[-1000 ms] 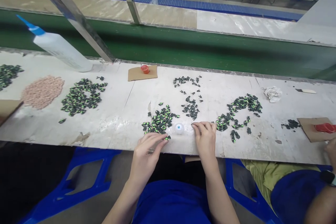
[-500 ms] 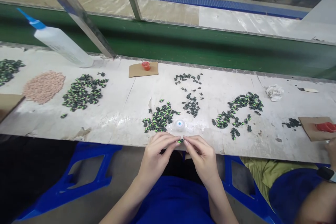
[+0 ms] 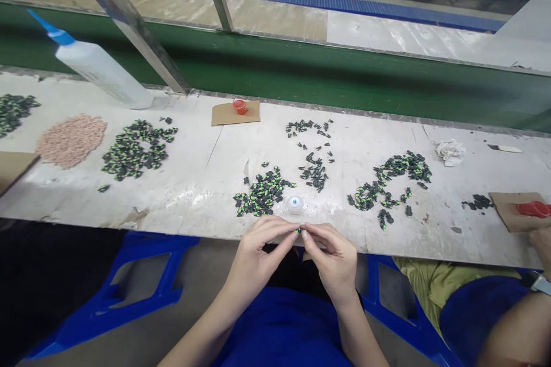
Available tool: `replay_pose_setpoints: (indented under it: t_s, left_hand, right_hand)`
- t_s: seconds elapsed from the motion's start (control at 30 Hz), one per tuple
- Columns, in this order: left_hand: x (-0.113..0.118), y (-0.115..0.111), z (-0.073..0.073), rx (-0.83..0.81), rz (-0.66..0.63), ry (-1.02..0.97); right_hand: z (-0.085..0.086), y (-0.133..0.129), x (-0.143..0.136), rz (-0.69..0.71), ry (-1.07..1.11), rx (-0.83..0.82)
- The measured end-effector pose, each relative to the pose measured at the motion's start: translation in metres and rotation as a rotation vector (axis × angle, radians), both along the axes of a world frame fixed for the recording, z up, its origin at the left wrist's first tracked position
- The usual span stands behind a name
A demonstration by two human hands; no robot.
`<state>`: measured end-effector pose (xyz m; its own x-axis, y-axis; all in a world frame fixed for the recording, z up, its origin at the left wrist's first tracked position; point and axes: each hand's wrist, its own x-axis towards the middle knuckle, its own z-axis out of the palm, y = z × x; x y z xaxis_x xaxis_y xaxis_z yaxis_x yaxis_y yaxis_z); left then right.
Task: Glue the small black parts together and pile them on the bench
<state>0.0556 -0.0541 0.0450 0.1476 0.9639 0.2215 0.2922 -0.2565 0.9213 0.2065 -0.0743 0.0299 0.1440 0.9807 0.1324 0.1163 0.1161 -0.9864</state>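
Left hand [image 3: 257,248] + right hand [image 3: 334,255] both pinch small green-black part [image 3: 298,230], lower ctr of frame. Prob v. light, stiff, easy to drop; best hold = opp. ends.

Workbench [image 3: 193,172]: left hand [image 3: 260,246] and right hand [image 3: 333,255] together at near edge, nozzle bottle [image 3: 295,204] just beyond. Part pile [image 3: 260,192] left of it, loose-part cluster [image 3: 316,176] behind. Cup [image 3: 240,106] on cardboard piece [image 3: 221,116], back edge. Farther left: squeeze bottle [image 3: 103,74] at back, second pile [image 3: 118,163] in front of it, pellet pile [image 3: 71,140] left of that. Right: scattered parts [image 3: 364,196], crumpled tissue [image 3: 450,152] behind and right of them.
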Motion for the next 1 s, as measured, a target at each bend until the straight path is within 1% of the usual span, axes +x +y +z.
replay_pose_setpoints:
  t_s: [0.1,0.2,0.33,0.43,0.53,0.73,0.9,1.0]
  left_hand:
    - [0.004,-0.001,0.002,-0.021,0.021,-0.037]
    - [0.007,-0.003,0.002,-0.059,0.040,-0.070]
    - [0.011,-0.006,-0.002,-0.065,0.064,-0.078]
    - [0.013,-0.007,-0.004,-0.059,0.077,-0.055]
    - [0.015,-0.008,-0.004,-0.024,0.084,-0.030]
    - [0.020,-0.008,-0.003,0.104,0.090,0.059]
    - [0.024,-0.005,-0.011,0.182,0.066,0.109]
    - [0.024,-0.005,-0.015,0.190,0.039,0.119]
  right_hand:
    - [-0.004,-0.002,-0.001,-0.046,0.025,0.035]
    - [-0.006,-0.001,-0.002,-0.059,-0.009,0.092]
    - [-0.007,0.002,-0.002,-0.088,-0.077,0.173]
    - [-0.007,0.004,-0.002,-0.098,-0.114,0.197]
    - [-0.009,0.004,-0.002,-0.098,-0.122,0.194]
    - [-0.018,0.003,0.002,-0.097,-0.099,0.153]
    - [-0.020,0.005,0.009,-0.088,-0.078,0.077]
    - [-0.020,0.006,0.011,-0.075,-0.064,0.049]
